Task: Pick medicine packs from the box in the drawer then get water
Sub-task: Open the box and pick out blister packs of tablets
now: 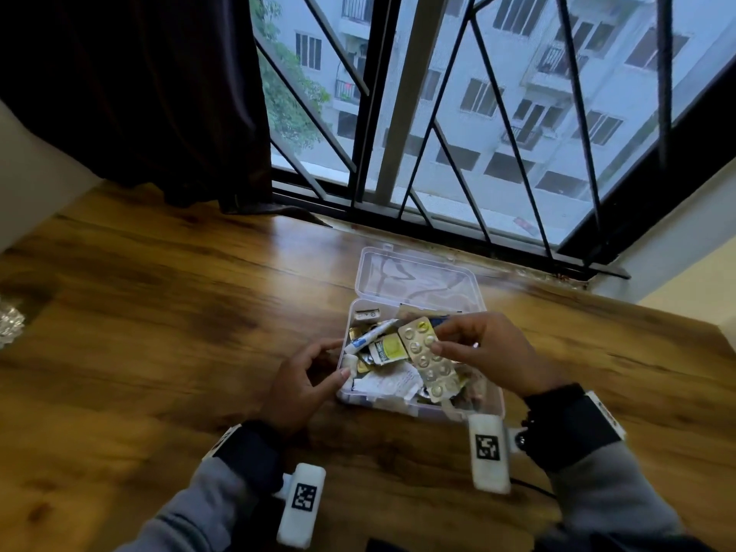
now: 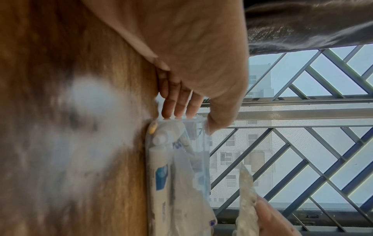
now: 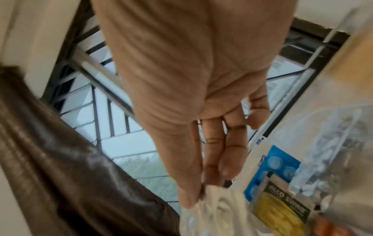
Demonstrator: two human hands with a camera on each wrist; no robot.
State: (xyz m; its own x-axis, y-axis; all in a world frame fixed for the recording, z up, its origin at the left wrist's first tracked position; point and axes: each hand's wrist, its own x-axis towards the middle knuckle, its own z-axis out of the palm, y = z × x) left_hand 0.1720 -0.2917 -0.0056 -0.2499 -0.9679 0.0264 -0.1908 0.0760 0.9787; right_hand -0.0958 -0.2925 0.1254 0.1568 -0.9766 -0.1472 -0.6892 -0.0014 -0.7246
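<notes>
Overhead, from the head view, one clear plastic box (image 1: 418, 408) sits on the wooden tabletop (image 1: 159, 312) near the barred window (image 1: 478, 113), its lid (image 1: 418, 276) folded back flat toward the glass. Two hands work at it. The right hand (image 1: 490, 352) pinches one silver blister pack (image 1: 428, 360) between thumb and fingertips, holding it tilted above the box's contents; its blisters run in two rows, though I cannot count them surely. The left hand (image 1: 302, 388) rests against the box's near left corner, fingers loosely curled, thumb touching the rim, gripping nothing that I can tell. Inside lie one white and blue tube (image 1: 368, 336), one yellow sachet (image 1: 386, 348) and a jumble of other packs and papers, too mixed to count. A dark curtain (image 1: 139, 93) hangs at the left. From the left wrist view, three fingers (image 2: 177, 103) and the thumb meet the box's edge (image 2: 193, 126), with the tube (image 2: 159, 175) lying just inside; the blister pack (image 2: 247, 199) shows edge-on at the lower right, pinched by the other hand. From the right wrist view, the thumb and fingers (image 3: 212, 159) close narrowly on the top end of the blister pack (image 3: 214, 212), beside the yellow sachet (image 3: 280, 210) and one blue pack (image 3: 270, 164); the picture is blurred.
</notes>
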